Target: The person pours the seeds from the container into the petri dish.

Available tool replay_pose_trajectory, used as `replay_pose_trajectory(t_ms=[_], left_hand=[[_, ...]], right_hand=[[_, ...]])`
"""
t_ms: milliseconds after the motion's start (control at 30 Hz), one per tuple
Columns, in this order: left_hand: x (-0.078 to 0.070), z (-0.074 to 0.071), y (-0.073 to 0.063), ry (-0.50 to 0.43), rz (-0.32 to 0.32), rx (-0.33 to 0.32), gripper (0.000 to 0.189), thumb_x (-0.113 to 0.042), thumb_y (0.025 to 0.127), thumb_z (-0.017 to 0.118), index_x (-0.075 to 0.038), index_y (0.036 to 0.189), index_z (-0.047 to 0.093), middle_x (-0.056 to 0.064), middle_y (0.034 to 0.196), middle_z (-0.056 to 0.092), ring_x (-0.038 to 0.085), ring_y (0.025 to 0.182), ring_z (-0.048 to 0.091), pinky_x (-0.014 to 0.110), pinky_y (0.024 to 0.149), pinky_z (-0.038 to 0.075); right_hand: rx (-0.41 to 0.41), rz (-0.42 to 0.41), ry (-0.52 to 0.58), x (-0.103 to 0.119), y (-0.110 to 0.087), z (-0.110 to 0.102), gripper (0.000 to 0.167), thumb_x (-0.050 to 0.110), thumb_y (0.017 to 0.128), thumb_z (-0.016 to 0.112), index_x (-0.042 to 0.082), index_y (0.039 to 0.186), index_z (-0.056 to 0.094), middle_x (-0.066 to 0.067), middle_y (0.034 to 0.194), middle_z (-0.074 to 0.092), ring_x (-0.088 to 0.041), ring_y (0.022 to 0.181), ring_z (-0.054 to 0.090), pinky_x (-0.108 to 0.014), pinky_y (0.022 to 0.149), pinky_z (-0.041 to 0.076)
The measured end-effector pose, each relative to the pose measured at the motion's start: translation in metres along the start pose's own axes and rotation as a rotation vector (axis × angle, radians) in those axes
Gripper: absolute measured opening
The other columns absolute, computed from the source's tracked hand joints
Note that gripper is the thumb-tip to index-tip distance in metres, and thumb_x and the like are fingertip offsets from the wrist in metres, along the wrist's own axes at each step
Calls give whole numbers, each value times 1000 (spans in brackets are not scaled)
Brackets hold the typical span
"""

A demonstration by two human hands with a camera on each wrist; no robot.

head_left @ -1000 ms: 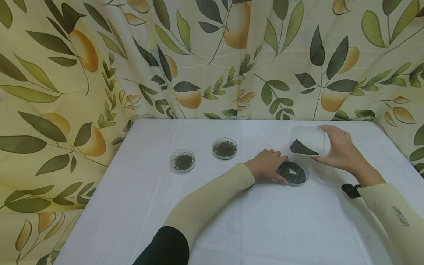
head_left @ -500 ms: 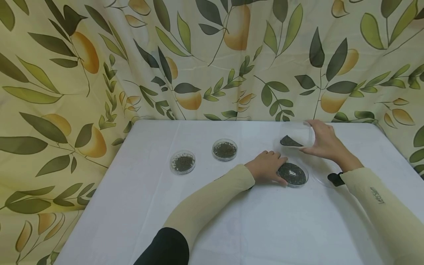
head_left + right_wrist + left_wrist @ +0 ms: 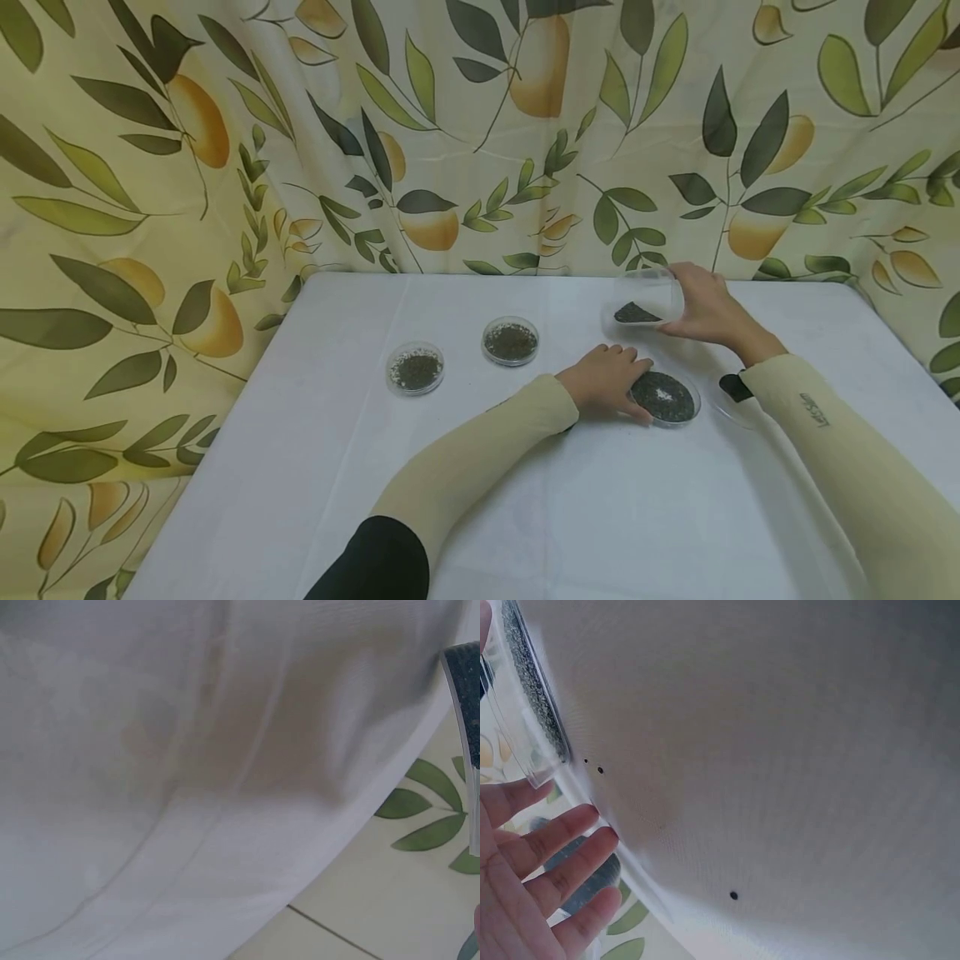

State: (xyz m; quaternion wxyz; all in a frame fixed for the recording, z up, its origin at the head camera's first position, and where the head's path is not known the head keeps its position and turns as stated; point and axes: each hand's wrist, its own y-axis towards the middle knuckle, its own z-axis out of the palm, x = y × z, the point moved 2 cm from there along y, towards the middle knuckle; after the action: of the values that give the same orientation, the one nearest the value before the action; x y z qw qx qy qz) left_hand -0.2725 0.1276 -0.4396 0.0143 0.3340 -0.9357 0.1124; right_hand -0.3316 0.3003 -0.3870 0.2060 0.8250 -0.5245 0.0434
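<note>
My right hand grips a clear plastic container at its right side, tilted and held above the back right of the table. Dark grains are heaped in its lower left corner. My left hand holds the left edge of a clear petri dish between thumb and index finger; dark grains with a pale patch in the middle fill it. In the left wrist view the other fingers are spread away from the dish. The right wrist view catches the container only at its right edge.
Two more petri dishes, a left one and a middle one, hold brownish-dark grains. Partly under the right forearm lies a clear round lid. White cloth covers the table; a leaf-patterned curtain hangs behind.
My right hand has moved left with the tilted container, from the right of the grain-filled dish to behind it. The left hand and the dishes have stayed put.
</note>
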Motion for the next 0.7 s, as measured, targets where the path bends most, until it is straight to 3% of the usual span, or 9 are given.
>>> replay_pose_trajectory(t_ms=[300,500,700], left_hand=[[0,-4,-5,8,4,-5,89,-79,77,45,-24,146,30,-6,137,44,10,123,44,26,103,36],[-1,-4,-4,6,-9,12,91,-80,75,44,-25,147,29,-6,139,42,10,125,42,27,104,35],[0,-3,-2,-2,-12,15,93,-81,73,46,-26,146,30,-6,138,43,10,125,43,27,104,36]], right_hand=[[52,-33,-5,5,14,3,89,18,58,85,-7,131,41,-28,127,48,-42,115,44,-57,84,27],[143,-30,-94,7,20,0,99,20,60,84,-4,140,30,-30,136,41,-44,122,39,-62,89,26],[200,-22,-191,8,23,-3,105,25,59,84,-3,141,25,-31,134,43,-43,121,42,-63,93,25]])
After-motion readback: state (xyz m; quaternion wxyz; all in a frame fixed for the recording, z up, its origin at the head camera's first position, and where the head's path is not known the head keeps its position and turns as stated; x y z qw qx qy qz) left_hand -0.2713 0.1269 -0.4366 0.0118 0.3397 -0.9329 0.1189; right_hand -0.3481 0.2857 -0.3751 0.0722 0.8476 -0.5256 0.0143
